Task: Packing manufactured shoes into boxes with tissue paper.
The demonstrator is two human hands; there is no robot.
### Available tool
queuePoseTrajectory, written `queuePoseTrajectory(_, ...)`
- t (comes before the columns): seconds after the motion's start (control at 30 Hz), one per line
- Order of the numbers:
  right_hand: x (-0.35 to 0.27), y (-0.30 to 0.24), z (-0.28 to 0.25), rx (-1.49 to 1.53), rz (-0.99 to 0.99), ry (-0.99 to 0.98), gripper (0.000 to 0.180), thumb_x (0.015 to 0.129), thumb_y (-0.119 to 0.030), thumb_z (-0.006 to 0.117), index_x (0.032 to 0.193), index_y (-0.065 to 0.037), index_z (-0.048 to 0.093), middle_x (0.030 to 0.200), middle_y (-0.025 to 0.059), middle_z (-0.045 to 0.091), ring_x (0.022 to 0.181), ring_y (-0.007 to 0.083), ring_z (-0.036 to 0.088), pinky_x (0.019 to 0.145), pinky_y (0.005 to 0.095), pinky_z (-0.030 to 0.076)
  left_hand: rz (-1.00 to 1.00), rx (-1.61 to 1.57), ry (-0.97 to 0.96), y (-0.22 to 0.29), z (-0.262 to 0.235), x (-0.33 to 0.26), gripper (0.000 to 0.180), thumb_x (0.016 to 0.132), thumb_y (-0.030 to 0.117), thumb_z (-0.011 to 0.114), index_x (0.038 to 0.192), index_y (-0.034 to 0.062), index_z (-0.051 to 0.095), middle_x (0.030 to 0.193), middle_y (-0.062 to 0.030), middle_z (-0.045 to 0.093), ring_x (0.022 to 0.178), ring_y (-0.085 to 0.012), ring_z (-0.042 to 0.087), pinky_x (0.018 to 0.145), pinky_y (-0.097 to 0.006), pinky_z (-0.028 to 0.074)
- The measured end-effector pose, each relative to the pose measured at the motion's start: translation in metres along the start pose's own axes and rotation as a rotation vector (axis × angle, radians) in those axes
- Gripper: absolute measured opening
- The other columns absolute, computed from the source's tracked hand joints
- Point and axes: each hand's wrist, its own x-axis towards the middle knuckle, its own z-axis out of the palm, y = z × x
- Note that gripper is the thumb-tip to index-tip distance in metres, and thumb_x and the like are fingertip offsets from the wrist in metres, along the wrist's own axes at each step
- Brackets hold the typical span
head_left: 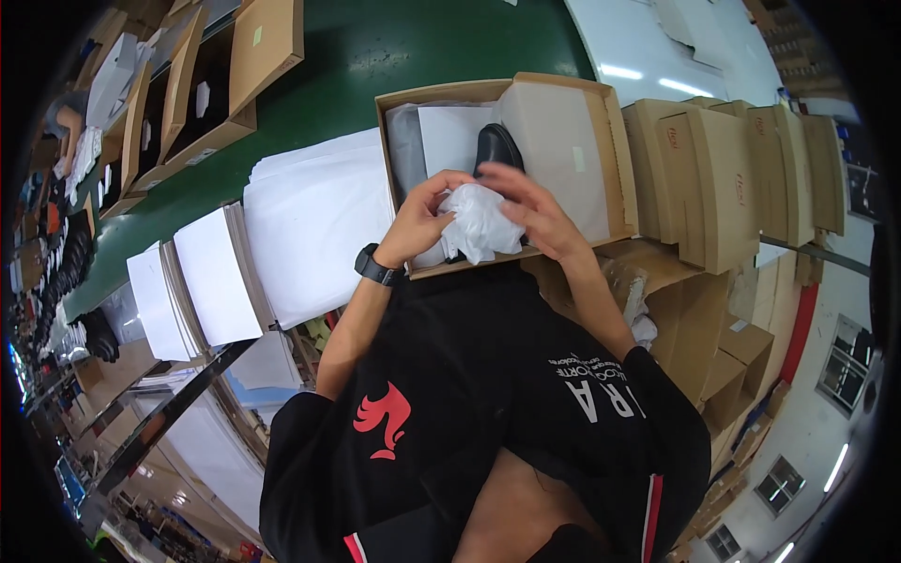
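Observation:
A crumpled wad of white tissue paper point(481, 223) sits between my two hands, over the near edge of an open cardboard shoebox point(617, 169). My left hand point(422, 218) grips the wad from the left with thumb and bent fingers. On the other side my right hand point(542, 214) has its fingers stretched and apart, slightly blurred, with the thumb against the paper. Just beyond the wad, the rounded end of a black shoe point(497, 145) shows inside the box; the rest is hidden by paper and my hands. Pale lining paper point(556, 155) with a small sticker covers the box's right part.
Stacks of white paper sheets point(319, 225) lie left of the box on the green table point(404, 42). Closed upright cardboard boxes point(718, 192) stand to the right. Further open boxes point(211, 103) stand at the far left, where another person's arm point(68, 131) shows.

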Motion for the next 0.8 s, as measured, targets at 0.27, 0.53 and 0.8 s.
queuePoseTrajectory(0.27, 0.036, -0.048, -0.004, -1.055, -0.015, -0.055, 0.064, 0.072, -0.016, 0.080, 0.131, -0.005, 0.056, 0.119, 0.0130, 0.066, 0.110, 0.0286, 0.065, 0.094, 0.0369, 0.051, -0.148, 0.341, 0.252, 0.019, -0.012, -0.020, 0.049, 0.081, -0.001, 0.072, 0.127, 0.0119, 0.064, 0.107, -0.0050, 0.063, 0.094, -0.0138, 0.062, 0.078, -0.027, 0.050)
queuePoseTrajectory(0.53, 0.167, 0.013, -0.093, -1.737, -0.604, 0.024, 0.054, 0.069, -0.013, 0.077, 0.120, -0.010, 0.058, 0.114, 0.0110, 0.059, 0.112, 0.0336, 0.055, 0.094, 0.0453, 0.047, -0.129, 1.134, 0.617, -0.061, -0.029, -0.052, 0.088, 0.084, 0.018, 0.073, 0.156, 0.0088, 0.023, 0.120, -0.0279, 0.054, 0.096, -0.0467, 0.059, 0.084, -0.051, 0.051)
queuePoseTrajectory(0.8, 0.163, 0.018, -0.077, -1.805, -0.195, 0.016, 0.042, 0.068, -0.010, 0.074, 0.105, -0.008, 0.056, 0.114, 0.0115, 0.056, 0.111, 0.0306, 0.058, 0.103, 0.0452, 0.039, -0.088, 1.014, 0.723, -0.092, -0.027, -0.074, 0.078, 0.089, 0.005, 0.060, 0.158, 0.0102, 0.022, 0.112, -0.0215, 0.058, 0.096, -0.0390, 0.062, 0.081, -0.047, 0.053)
